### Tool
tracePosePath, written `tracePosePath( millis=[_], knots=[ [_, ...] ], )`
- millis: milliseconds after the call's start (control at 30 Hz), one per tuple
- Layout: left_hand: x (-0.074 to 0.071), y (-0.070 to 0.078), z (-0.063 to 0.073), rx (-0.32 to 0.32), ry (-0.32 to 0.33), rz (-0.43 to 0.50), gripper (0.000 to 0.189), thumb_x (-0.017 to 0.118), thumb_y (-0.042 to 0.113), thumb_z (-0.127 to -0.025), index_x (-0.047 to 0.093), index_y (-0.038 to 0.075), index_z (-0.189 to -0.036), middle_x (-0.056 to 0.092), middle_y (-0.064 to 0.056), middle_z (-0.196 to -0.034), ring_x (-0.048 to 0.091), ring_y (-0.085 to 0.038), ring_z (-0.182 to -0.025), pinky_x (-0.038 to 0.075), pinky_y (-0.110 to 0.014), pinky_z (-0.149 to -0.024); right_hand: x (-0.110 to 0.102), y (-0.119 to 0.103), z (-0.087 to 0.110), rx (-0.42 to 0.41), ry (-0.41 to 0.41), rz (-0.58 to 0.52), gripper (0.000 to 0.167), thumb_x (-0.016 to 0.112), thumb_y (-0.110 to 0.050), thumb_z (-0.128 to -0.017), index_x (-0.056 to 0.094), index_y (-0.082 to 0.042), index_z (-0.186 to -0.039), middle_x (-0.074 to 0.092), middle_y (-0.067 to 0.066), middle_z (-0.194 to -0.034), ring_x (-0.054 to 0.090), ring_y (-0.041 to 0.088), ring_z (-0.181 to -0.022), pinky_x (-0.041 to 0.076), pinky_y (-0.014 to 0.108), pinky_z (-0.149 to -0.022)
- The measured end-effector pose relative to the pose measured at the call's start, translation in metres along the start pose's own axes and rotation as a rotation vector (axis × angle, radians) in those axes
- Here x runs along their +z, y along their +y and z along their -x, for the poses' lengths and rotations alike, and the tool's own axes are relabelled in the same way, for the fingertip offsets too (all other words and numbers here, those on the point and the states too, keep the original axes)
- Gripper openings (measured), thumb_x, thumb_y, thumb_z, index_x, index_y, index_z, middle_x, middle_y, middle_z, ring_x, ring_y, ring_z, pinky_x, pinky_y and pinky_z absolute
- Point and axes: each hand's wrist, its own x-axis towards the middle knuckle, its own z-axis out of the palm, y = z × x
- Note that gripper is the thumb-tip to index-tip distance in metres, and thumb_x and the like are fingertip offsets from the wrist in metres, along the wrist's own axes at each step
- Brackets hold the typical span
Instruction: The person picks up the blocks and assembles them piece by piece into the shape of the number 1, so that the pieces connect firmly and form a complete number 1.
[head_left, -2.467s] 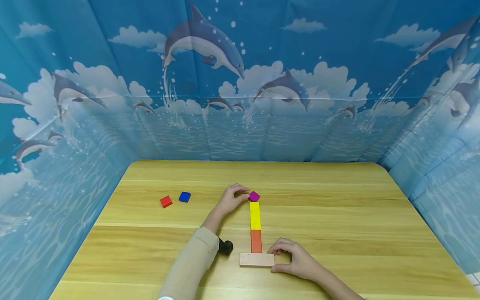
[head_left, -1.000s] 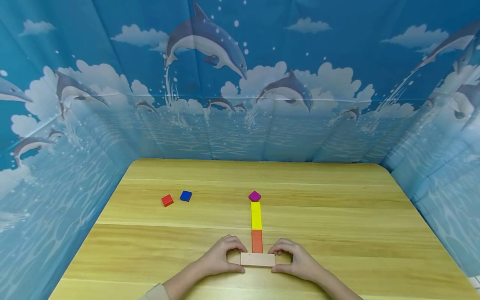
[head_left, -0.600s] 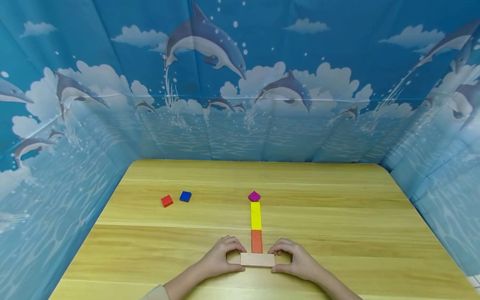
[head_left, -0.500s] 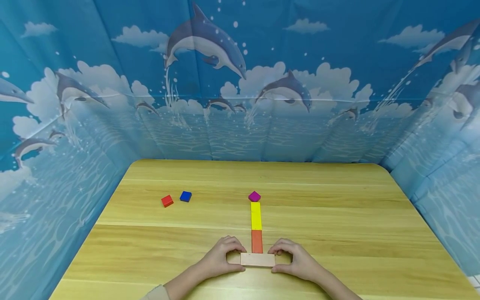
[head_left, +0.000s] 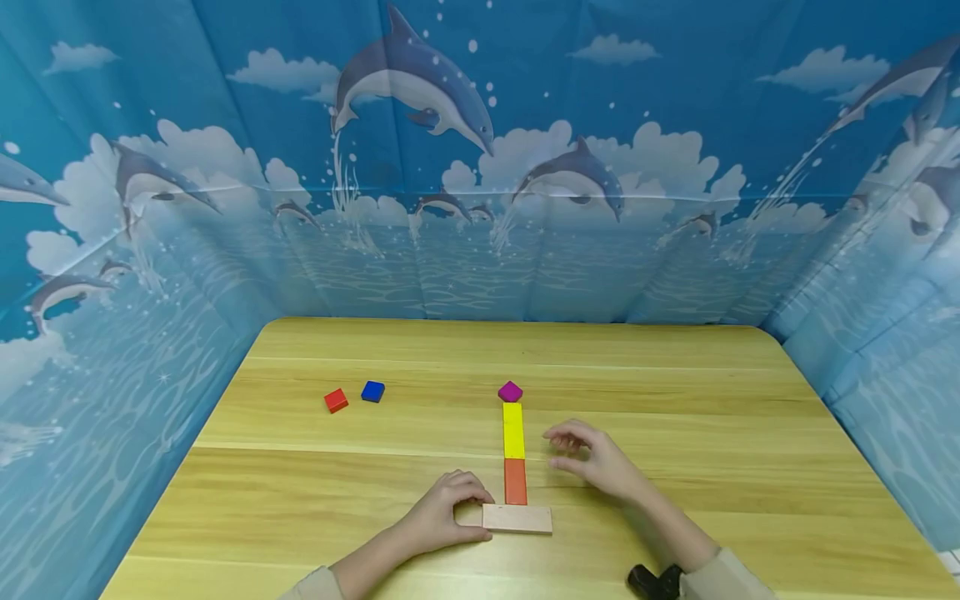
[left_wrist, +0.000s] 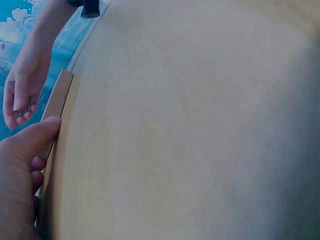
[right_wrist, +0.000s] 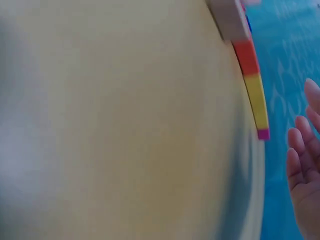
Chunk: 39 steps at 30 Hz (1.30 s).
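Note:
Between its thumb and fingers, my left hand holds the left end of a plain wooden block lying crosswise on the table. The same grip shows in the left wrist view, with the thumb against the near face of the wooden block. From the middle of that block an orange block, a yellow block and a purple five-sided block run away in a line. My right hand is off to the right of the yellow block, fingers loosely bent, holding nothing.
On the left side of the wood-grain table lie a red block and a blue block. A dolphin-print curtain surrounds the back and sides. A black device sits at my right wrist.
The left hand came back from the purple block to the wooden block's left end and stays there. My right hand has let go of its right end and moved forward and right.

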Motion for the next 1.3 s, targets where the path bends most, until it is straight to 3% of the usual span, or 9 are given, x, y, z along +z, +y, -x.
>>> tracePosePath(
  millis=[100, 200, 533, 833, 1300],
  knots=[
    [0.000, 0.000, 0.000, -0.002, -0.004, -0.005, 0.031, 0.076, 0.035, -0.073, 0.065, 0.020, -0.097, 0.059, 0.014, -0.095, 0.049, -0.002, -0.089, 0.040, -0.026, -0.083, -0.009, -0.009, -0.019, 0.059, 0.020, 0.013, 0.031, 0.066, -0.001, -0.080, 0.057, 0.006, -0.109, 0.059, 0.019, -0.093, 0.052, 0.023, -0.078, 0.046, 0.028, -0.069],
    [0.000, 0.000, 0.000, -0.007, -0.009, -0.008, 0.031, 0.075, 0.036, -0.073, 0.065, 0.021, -0.098, 0.059, 0.014, -0.095, 0.049, -0.002, -0.090, 0.040, -0.026, -0.083, -0.015, -0.012, -0.037, 0.060, 0.016, 0.036, 0.028, 0.062, 0.003, -0.083, 0.055, 0.009, -0.110, 0.059, 0.022, -0.093, 0.052, 0.023, -0.079, 0.045, 0.028, -0.068],
    [0.000, -0.001, 0.001, 0.015, -0.004, -0.028, 0.031, 0.075, 0.037, -0.073, 0.064, 0.021, -0.098, 0.059, 0.014, -0.095, 0.049, -0.002, -0.090, 0.040, -0.027, -0.083, -0.016, 0.015, -0.080, 0.027, -0.083, 0.056, 0.031, 0.055, 0.006, -0.087, 0.049, 0.012, -0.117, 0.053, 0.027, -0.098, 0.048, 0.031, -0.083, 0.041, 0.030, -0.070],
    [0.001, -0.001, 0.001, 0.021, -0.007, -0.032, 0.031, 0.076, 0.035, -0.073, 0.064, 0.021, -0.098, 0.059, 0.014, -0.095, 0.049, -0.002, -0.091, 0.040, -0.027, -0.084, -0.006, 0.027, -0.094, 0.007, -0.121, 0.049, 0.032, 0.055, 0.005, -0.087, 0.049, 0.014, -0.117, 0.052, 0.029, -0.105, 0.049, 0.040, -0.090, 0.041, 0.045, -0.078],
    [0.003, -0.004, 0.004, 0.040, 0.012, -0.041, 0.031, 0.075, 0.036, -0.073, 0.064, 0.021, -0.098, 0.059, 0.014, -0.095, 0.050, -0.003, -0.091, 0.040, -0.027, -0.083, -0.002, 0.033, -0.100, -0.021, -0.197, 0.067, 0.031, 0.053, 0.004, -0.089, 0.050, 0.013, -0.119, 0.051, 0.027, -0.105, 0.047, 0.038, -0.093, 0.041, 0.038, -0.079]
  ],
)
